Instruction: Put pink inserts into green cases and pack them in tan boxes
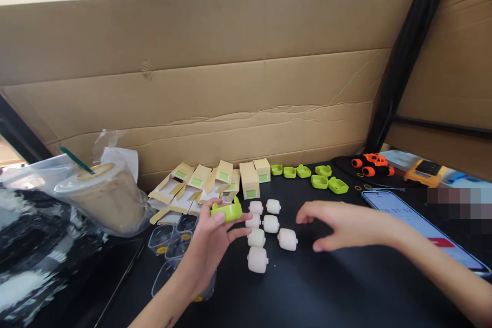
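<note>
The left hand (209, 238) is pinching a green shell (226, 211) above the table (346, 292), leaving its underside free. The right hand (342, 225) is hovering open, empty, beside the white rollers (271, 223).

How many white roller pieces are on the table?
7 white rollers, clustered on the black table between left hand and right hand; the left fingers may hide another.

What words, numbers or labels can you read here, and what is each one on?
Nothing reads clearly.
Phone screen: a row of digits, too blurred to quote.
Green labels on the small cardboard boxes: too small to read.
Yellow stickers on the clear cups: too small to read.
</note>
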A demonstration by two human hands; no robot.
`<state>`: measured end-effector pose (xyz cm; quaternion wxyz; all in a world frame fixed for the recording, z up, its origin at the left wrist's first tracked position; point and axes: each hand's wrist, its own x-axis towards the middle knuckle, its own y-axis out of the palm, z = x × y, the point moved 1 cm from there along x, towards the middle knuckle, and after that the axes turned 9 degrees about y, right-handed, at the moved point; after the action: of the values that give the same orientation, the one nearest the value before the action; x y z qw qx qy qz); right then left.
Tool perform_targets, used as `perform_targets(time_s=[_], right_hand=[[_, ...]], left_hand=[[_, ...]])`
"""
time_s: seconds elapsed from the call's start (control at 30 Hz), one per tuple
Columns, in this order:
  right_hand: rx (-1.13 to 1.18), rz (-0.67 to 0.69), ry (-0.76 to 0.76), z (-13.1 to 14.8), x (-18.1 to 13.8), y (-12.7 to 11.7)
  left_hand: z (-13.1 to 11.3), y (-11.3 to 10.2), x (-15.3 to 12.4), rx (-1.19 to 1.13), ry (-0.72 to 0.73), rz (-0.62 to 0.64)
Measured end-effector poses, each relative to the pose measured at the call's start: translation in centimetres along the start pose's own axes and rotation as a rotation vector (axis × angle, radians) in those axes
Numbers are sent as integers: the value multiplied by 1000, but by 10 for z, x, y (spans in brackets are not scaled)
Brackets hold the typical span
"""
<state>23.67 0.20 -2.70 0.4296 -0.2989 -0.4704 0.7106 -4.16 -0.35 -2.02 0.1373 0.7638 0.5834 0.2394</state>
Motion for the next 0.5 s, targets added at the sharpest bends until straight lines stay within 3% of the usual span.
perform_targets(time_s=[0.1,0.2,0.5], right_hand=[[-56,-1,111,-26,-10,-15],[-92,23,162,-43,-10,-13],[-60,50,110,-49,-5,3]], left_hand=[[2,-3,-2,-93,-49,43],[5,-4,-4,-167,-82,46],[25,4,-24,-197,-267,125]])
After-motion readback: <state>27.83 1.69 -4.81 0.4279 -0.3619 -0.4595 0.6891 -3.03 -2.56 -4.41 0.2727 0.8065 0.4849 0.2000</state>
